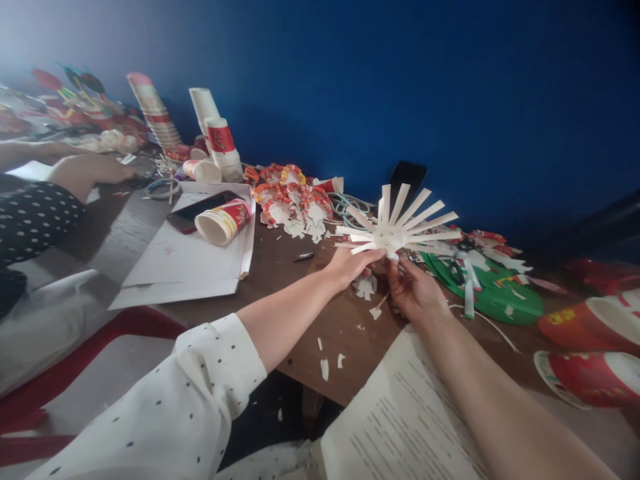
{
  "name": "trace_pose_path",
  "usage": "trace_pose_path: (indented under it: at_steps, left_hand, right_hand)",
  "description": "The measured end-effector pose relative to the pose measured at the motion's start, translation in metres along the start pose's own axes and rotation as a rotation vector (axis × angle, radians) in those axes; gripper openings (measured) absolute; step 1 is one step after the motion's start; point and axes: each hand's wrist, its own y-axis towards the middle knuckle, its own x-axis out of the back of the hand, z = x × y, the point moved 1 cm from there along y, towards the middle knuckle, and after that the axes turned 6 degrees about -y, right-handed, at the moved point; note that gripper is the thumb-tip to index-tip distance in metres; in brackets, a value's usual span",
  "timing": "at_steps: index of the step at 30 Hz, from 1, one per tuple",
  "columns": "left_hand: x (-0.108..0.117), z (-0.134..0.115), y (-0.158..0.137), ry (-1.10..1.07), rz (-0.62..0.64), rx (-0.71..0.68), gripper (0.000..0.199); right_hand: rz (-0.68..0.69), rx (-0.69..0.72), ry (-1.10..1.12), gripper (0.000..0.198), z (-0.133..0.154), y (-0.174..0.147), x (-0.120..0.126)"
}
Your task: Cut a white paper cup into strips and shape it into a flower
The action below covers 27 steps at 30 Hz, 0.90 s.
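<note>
A paper cup cut into strips [389, 235] is raised above the table, its strips fanned out like rays around the round base. My left hand [354, 264] grips its lower left side, thumb along the edge. At the bottom edge my right hand [413, 285] is closed, its fingertips pinched by a small white bit; whether they grip the cup itself I cannot tell. White paper scraps [366, 287] lie on the table beneath. Close to my right hand, a green round sheet [515, 293] has scissors [456, 270] on it.
Red and white cut cups [295, 197] are heaped behind. Cup stacks [223, 150] stand back left. A cup [223, 223] and a phone [200, 212] lie on white card [175, 257]. More cups [590, 377] lie right. Another person's arm [85, 170] reaches in from the left.
</note>
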Motion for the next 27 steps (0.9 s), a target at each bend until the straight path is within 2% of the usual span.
trace_pose_path:
  at_steps: [10,17,27]
  left_hand:
    - [0.0013,0.0029,0.0017,0.054,-0.014,-0.051,0.025]
    - [0.0021,0.0013,-0.0004,0.055,0.011,-0.099,0.025]
    - [0.0009,0.0027,0.0017,0.070,-0.024,-0.074,0.025]
  right_hand:
    - [0.023,0.054,-0.077,0.012,-0.0037,0.0031,0.0016]
    - [-0.002,0.016,-0.051,0.014,-0.0023,-0.0027,-0.0026]
    - [-0.015,0.002,-0.022,0.009,0.0010,-0.0021,-0.0017]
